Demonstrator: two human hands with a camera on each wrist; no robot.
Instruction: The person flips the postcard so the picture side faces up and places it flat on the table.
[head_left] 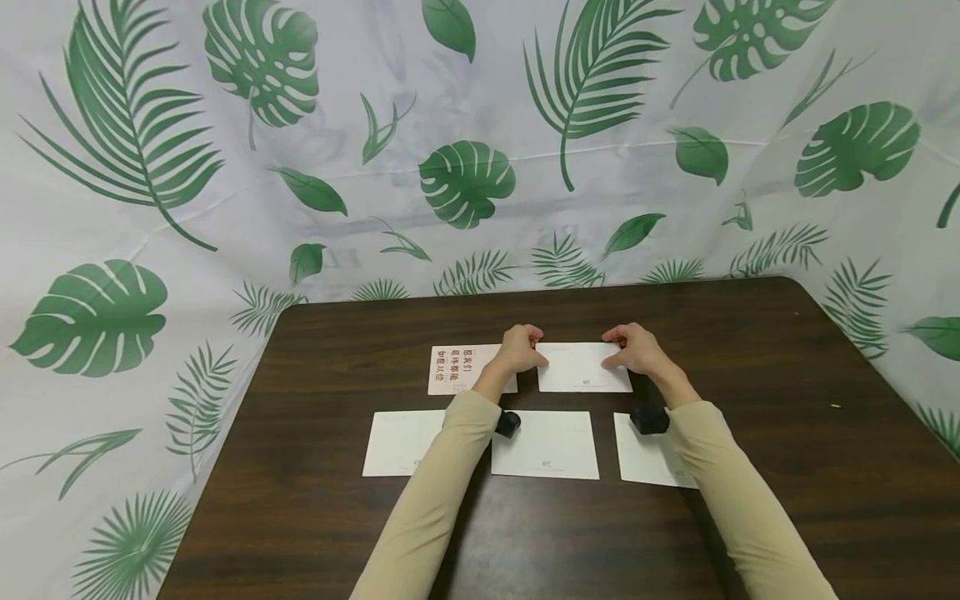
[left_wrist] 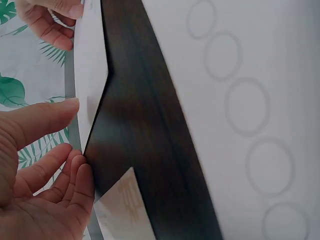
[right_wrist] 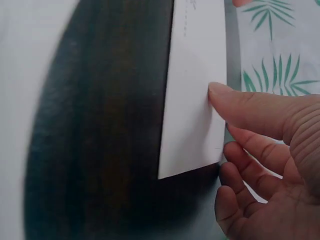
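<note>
Both hands are at a white card [head_left: 585, 367] in the back row, one on each short side. My left hand [head_left: 519, 350] holds its left end; in the left wrist view the thumb [left_wrist: 67, 112] lies at the card's edge with the fingers curled below. At the right end my right hand [head_left: 634, 348] pinches the card. The right wrist view shows that thumb [right_wrist: 220, 92] on the card's face and the fingers behind its edge. A card with red Chinese characters [head_left: 450, 371] lies left of it, partly covered by the left forearm.
Three more white cards form a front row: a left card [head_left: 397, 442], a middle card [head_left: 546, 450] and a right card [head_left: 645, 458], the outer two partly under the sleeves. The dark wooden table [head_left: 315, 517] meets a leaf-print curtain [head_left: 480, 125] at the back.
</note>
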